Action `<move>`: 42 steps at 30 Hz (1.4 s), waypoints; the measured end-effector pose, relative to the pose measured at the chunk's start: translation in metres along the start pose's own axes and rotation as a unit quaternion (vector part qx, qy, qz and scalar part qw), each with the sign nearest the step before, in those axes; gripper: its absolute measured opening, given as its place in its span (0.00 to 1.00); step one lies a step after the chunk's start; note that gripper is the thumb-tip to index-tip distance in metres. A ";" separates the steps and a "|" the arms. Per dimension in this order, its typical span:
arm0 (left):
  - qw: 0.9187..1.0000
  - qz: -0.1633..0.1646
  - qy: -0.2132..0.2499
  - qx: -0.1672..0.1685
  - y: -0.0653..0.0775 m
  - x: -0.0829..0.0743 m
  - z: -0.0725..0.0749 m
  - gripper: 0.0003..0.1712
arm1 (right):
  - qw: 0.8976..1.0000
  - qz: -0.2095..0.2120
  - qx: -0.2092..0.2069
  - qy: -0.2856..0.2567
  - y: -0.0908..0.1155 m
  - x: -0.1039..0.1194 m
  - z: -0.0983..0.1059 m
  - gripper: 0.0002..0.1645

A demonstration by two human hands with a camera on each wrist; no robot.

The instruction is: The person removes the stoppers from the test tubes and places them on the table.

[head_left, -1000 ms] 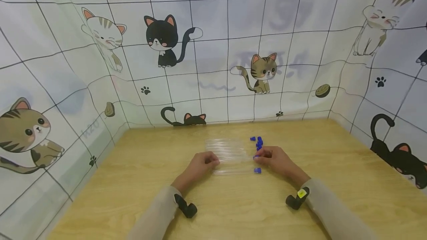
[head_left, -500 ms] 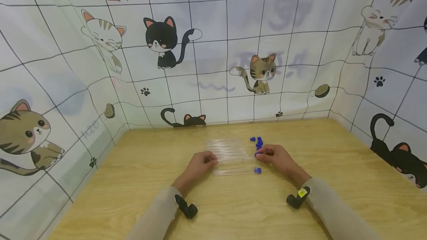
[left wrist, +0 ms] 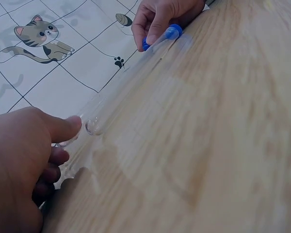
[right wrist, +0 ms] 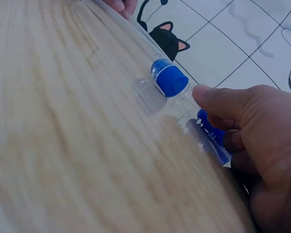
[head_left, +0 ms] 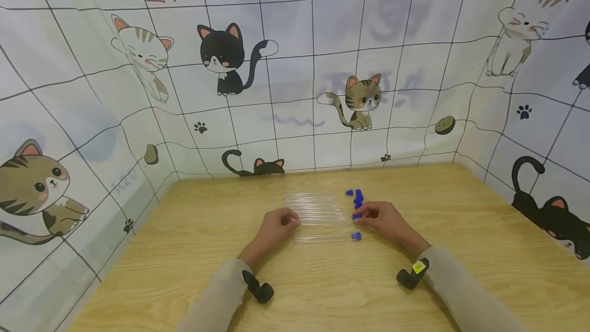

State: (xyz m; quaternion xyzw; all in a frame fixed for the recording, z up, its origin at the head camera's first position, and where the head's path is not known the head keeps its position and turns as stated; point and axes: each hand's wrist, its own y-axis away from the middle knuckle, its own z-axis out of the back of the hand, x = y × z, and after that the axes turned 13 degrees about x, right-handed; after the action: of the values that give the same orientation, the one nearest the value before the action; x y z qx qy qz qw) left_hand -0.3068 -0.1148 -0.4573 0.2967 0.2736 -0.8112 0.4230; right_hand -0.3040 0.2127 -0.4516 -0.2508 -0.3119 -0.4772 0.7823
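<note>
The left hand (head_left: 275, 224) rests on the pale wood-grain counter (head_left: 484, 240) with its fingers curled, pinching the closed round end of a clear tube (head_left: 322, 220) between thumb and fingertips. The right hand (head_left: 383, 219) is curled too, pinching a blue cap (head_left: 356, 216) at the tube's open end. The tube spans the gap between the two hands, low over the counter; whether it touches the wood cannot be told.

Just on the near side of both hands lies a capped tube (head_left: 324, 239), flat on the counter, its blue stopper close to the right thumb. Beyond the hands lies a row of bare tubes (head_left: 313, 201) side by side, and just past the right fingertips sits a small cluster of loose blue caps (head_left: 356, 196).

A white cloth backdrop (head_left: 295, 76) printed with a dark grid, cartoon cats, paw prints and hearts closes the counter on three sides, behind and beside the hands. Light sleeves cover both forearms, with a black wrist mount (head_left: 258, 287) on each.
</note>
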 end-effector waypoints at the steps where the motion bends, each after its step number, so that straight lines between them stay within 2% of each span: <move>1: 1.000 0.000 -0.003 -0.002 0.000 0.000 0.000 0.03 | 1.000 0.002 0.005 0.000 0.000 0.000 0.000 0.10; 10: 1.000 0.013 0.007 0.010 0.001 -0.003 0.000 0.05 | 0.999 -0.004 0.037 -0.024 0.001 0.001 0.002 0.11; 19: 1.000 0.014 0.009 0.003 -0.001 0.001 0.001 0.05 | 0.999 0.004 0.029 -0.012 -0.002 -0.001 0.002 0.12; 25: 0.999 0.019 0.027 -0.013 -0.001 -0.001 0.001 0.04 | 0.998 0.014 0.010 -0.066 0.005 -0.004 0.003 0.13; 29: 0.998 0.008 0.050 -0.022 0.003 -0.005 0.001 0.04 | 0.995 0.019 0.025 -0.098 0.012 -0.002 0.001 0.14; 34: 0.997 0.009 0.074 -0.029 0.013 -0.010 0.000 0.04 | 0.997 0.007 0.026 -0.079 0.021 0.005 -0.002 0.14; 39: 0.996 0.018 0.084 -0.006 0.023 -0.013 -0.004 0.08 | 0.999 0.014 0.020 -0.046 0.031 0.011 -0.005 0.19; 42: 0.996 0.021 0.080 0.008 0.026 -0.014 -0.006 0.12 | 0.999 0.018 0.029 -0.027 0.033 0.013 -0.008 0.20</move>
State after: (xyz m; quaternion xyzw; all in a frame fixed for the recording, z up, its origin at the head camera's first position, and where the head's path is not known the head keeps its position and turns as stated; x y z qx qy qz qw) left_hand -0.2762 -0.1158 -0.4564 0.3703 0.2936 -0.7779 0.4141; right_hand -0.2679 0.2127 -0.4507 -0.2460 -0.3418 -0.4469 0.7893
